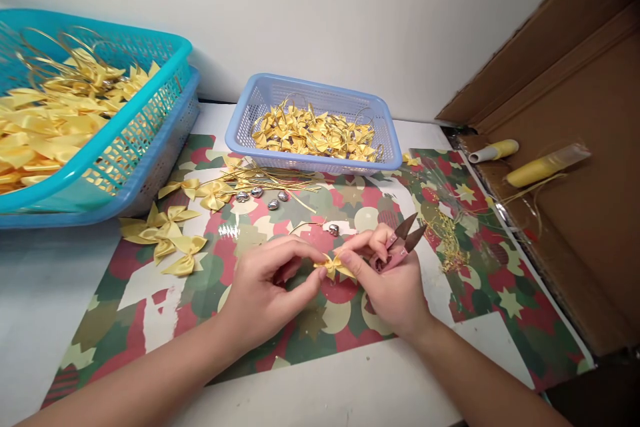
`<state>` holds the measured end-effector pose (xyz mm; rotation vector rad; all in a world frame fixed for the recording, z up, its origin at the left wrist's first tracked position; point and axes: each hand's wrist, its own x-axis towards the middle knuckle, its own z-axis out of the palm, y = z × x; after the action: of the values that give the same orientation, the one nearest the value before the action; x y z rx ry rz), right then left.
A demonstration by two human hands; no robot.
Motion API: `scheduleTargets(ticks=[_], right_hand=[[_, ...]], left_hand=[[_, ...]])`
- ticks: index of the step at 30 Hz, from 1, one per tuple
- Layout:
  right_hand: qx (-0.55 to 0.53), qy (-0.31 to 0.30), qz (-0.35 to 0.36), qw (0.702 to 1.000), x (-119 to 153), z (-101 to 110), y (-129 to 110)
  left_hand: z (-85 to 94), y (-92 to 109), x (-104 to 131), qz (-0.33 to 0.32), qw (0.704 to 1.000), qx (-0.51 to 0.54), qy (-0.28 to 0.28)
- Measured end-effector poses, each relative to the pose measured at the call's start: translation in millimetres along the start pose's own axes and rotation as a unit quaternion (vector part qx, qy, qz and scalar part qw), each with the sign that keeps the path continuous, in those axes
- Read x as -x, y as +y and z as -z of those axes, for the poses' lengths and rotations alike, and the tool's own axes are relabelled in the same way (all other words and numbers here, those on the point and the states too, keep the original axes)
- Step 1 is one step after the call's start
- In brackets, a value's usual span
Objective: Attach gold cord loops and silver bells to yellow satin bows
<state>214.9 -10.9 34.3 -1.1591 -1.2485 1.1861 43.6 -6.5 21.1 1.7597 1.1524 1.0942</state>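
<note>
Between my two hands a yellow ribbon bow (pixel 332 267) is held just above the patterned sheet (pixel 345 320). My left hand (pixel 273 287) pinches one loop between thumb and forefinger. The other loop is pinched by my right hand (pixel 395 280), which also keeps a pair of pink-handled thread snips (pixel 400 243) in its palm, blades pointing up and away. Just beyond the bow lies a small silver bell (pixel 334 230) with a gold tie beside it. Several more silver bells (pixel 273 204) and a bunch of gold ties (pixel 280 178) rest farther back.
Loose yellow bows (pixel 173 233) lie at the left of the sheet. A teal basket (pixel 135 140) heaped with bows stands far left, and a blue basket (pixel 313 85) of tied bows at the back. Thread scraps (pixel 450 240) and a cardboard box (pixel 565 100) are on the right.
</note>
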Motion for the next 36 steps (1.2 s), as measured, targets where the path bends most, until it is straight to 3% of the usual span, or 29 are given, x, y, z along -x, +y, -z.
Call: scheduleTargets(ticks=[7,17,23,29,36], right_hand=[[-0.097,-0.025,-0.063,0.993,-3,-1,2],[-0.148,-0.047,-0.09,0.984,-5,-1,8],[-0.198,-0.045,-0.155,0.967,-3,2,12],[-0.143,-0.035,-0.144,0.978,-3,1,12],[-0.042,0.006,-0.112,0.993,-3,-1,4]], left_hand=[[-0.5,-4,1,0.042,0.999,0.022,0.01],[0.3,-2,0,0.028,0.999,0.023,0.004],[-1.1,-3,1,-0.019,0.999,0.008,0.024],[0.7,-4,2,-0.064,0.998,-0.02,0.003],[1.5,-3,0,-0.058,0.998,-0.022,-0.031]])
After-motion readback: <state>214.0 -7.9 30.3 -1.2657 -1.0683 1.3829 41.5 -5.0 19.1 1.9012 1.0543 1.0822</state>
